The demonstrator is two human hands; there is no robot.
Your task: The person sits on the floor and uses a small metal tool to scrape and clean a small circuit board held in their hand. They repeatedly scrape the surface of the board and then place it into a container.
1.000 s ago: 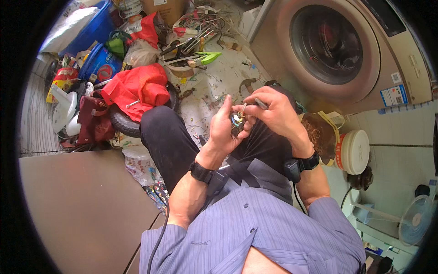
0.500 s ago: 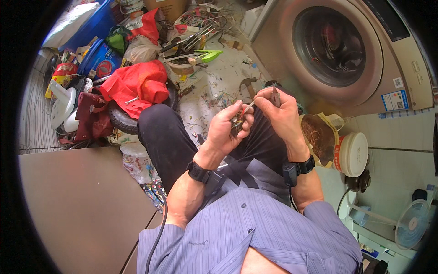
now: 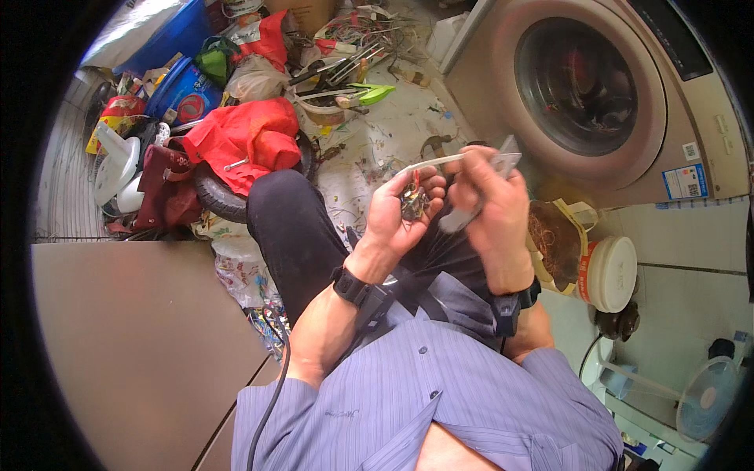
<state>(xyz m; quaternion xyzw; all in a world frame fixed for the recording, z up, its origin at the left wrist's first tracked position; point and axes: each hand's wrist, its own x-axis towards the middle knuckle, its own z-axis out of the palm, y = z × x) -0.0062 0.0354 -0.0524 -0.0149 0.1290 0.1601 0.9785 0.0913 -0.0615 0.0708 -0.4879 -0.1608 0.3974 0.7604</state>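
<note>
Shifted farther apart, the left hand (image 3: 386, 217) and right hand (image 3: 500, 212) had a thin pale strand (image 3: 436, 162) between them.
Left palm cupped a tangled, wiry bundle (image 3: 413, 204); blurred right fingers grasped a flat grey tool (image 3: 507, 155), open room before the smooth washing machine (image 3: 491, 86).

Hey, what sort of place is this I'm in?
Probably a home laundry or utility area doubling as a cluttered workspace: there's a front-loading washing machine, a hammer on the littered floor, and a tyre.
</note>
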